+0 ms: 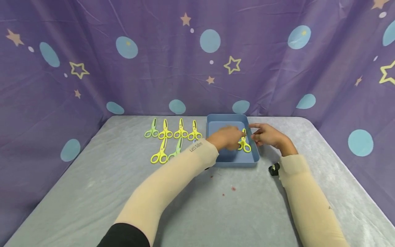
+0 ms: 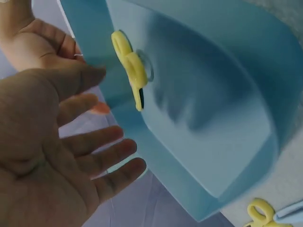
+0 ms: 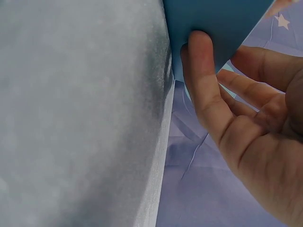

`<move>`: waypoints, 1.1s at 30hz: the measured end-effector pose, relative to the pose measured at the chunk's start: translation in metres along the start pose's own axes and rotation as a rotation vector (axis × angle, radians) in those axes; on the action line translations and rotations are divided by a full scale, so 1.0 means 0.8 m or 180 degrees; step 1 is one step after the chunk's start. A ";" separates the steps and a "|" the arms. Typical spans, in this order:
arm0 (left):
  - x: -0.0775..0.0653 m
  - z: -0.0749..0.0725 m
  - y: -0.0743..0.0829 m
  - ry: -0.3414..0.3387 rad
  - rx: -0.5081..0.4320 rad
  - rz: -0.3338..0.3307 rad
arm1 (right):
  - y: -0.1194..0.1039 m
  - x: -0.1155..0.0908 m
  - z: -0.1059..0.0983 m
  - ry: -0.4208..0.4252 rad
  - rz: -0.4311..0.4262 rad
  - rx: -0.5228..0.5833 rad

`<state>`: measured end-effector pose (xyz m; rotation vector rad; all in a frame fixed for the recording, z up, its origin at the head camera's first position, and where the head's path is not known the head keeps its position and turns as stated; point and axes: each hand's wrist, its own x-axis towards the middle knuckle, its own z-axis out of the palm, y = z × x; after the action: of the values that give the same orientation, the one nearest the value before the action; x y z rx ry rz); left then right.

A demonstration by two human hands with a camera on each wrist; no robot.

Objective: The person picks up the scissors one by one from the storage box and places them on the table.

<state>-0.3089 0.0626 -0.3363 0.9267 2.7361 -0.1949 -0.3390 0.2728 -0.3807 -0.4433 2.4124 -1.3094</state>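
Observation:
A pair of yellow scissors [image 1: 246, 146] is in the blue tray [image 1: 236, 165], against its right wall, handles toward the near side. Reaching over the tray, my left hand [image 1: 226, 137] is close beside these scissors. In the left wrist view that left hand [image 2: 52, 146] has its fingers spread, with nothing gripped, and the yellow scissors [image 2: 136, 71] are apart from its fingertips. My right hand [image 1: 271, 135] is at the tray's outer right side. Its extended finger [image 3: 203, 56] touches the outside of the wall in the right wrist view, the other fingers near the rim.
Left of the tray, several yellow scissors [image 1: 159, 156] and pale green scissors [image 1: 152, 132] lie in two rows on the grey cloth [image 1: 92, 192]. My left forearm partly covers the nearer row. A purple patterned curtain [image 1: 259, 75] hangs behind the table.

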 end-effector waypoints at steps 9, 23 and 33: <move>0.010 0.008 0.017 -0.0537 0.0175 0.0251 | 0.000 0.000 0.000 -0.0016 0.0001 0.0007; -0.005 0.015 0.005 -0.0790 0.0375 0.0340 | -0.004 -0.002 0.001 0.0004 -0.0016 -0.0110; -0.020 0.015 -0.018 -0.0585 0.0217 0.0207 | -0.002 0.000 0.001 0.0013 0.0043 -0.0050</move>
<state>-0.3031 0.0397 -0.3430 0.9631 2.5417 -0.3451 -0.3387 0.2714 -0.3796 -0.4282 2.4263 -1.2877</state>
